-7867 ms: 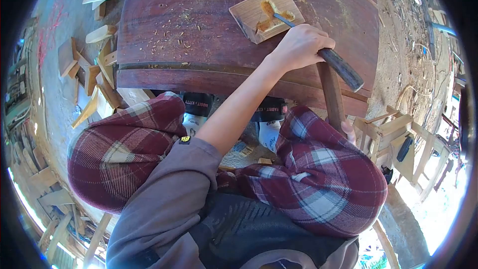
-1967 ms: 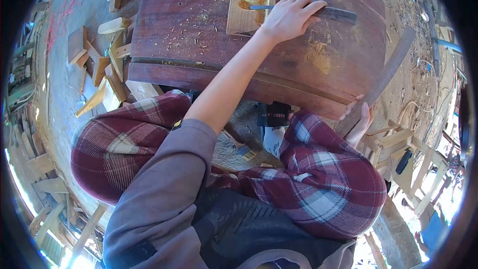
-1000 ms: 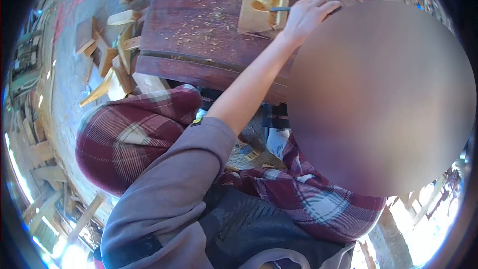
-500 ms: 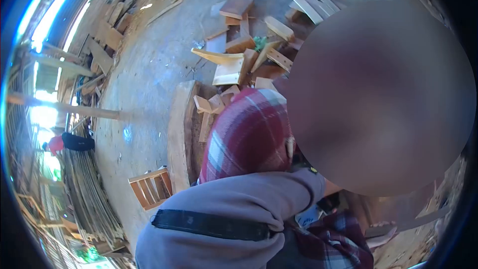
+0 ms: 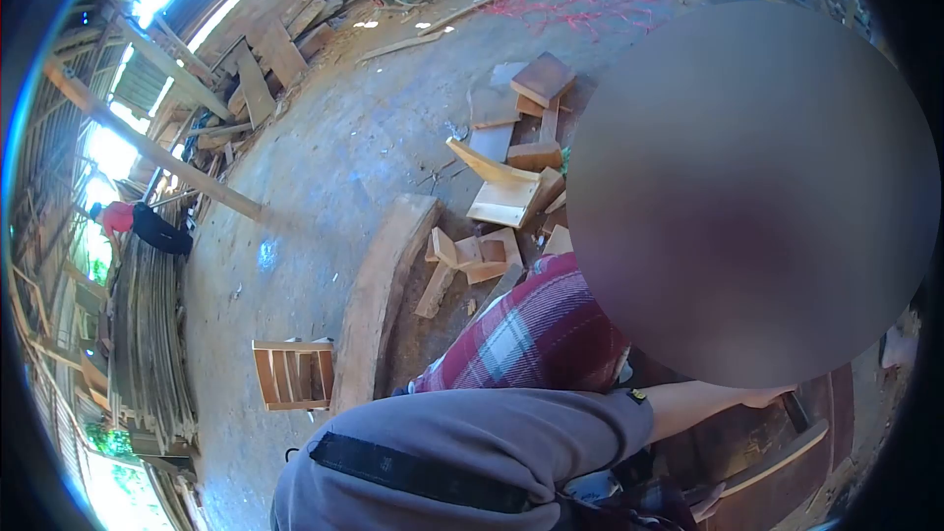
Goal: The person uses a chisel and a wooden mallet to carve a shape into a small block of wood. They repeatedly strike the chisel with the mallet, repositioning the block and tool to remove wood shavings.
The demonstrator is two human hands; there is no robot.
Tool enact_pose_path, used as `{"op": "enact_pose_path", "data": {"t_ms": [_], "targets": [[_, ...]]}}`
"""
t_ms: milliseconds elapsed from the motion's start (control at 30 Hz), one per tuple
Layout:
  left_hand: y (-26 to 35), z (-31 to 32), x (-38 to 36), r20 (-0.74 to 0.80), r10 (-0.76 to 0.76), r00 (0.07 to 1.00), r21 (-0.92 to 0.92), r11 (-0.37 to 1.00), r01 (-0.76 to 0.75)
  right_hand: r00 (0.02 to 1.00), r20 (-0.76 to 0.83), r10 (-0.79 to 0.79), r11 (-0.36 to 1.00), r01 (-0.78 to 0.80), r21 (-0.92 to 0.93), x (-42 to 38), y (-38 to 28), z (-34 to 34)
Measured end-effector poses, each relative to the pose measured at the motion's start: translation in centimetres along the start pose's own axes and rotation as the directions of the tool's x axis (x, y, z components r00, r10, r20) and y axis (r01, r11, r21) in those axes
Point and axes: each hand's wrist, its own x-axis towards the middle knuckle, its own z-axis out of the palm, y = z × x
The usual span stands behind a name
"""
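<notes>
Head camera view, turned well to the wearer's left, so both hands sit small at lower right. Left fingers are closed round a dark handle [image 5: 796, 413], though a blurred disc cuts across the view just above that left hand [image 5: 767, 397]. Right hand [image 5: 706, 504], small and dim, appears to grip the lower end of a wooden bar [image 5: 774, 461]. The bar's far end overlaps the handle's end; whether they touch, I cannot tell. Handle and bar are seen over the dark red table [image 5: 841, 413], near its right edge in this view; whatever the handle leads to is hidden.

A swing of the bar now could miss the handle or hit the left fingers, since the two are close and the head faces away. A loosened left grip could also let the handle slip.

Outward come a grey sleeve [image 5: 472, 423] and a plaid trouser leg [image 5: 521, 334], then a thick plank [image 5: 379, 310] on the floor beside scattered offcuts [image 5: 506, 205]. A slatted rack [image 5: 263, 377] stands apart, and far left a person [image 5: 159, 229] bends over stacked strips [image 5: 147, 364].
</notes>
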Motion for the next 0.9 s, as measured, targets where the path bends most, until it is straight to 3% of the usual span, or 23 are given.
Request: {"op": "enact_pose_path", "data": {"t_ms": [133,633,900], "targets": [[0.0,-2.9,-1.6,-0.084,0.126,0.988,0.033,0.992,-0.124,1.000,-0.018,-0.023,1.000,0.023,0.012,-0.1,-0.2,-0.2],[-1.6,-0.4,-2.1,-0.073,0.059,0.996,0.072,0.996,-0.054,0.994,-0.039,-0.104,0.993,0.102,-0.055,-2.7,-0.7,1.1],[-1.7,-0.4,-1.9,-0.055,0.066,0.996,0.100,0.993,-0.060,0.976,-0.118,-0.185,0.982,0.179,-0.062,-3.0,-0.6,-1.6]]}}
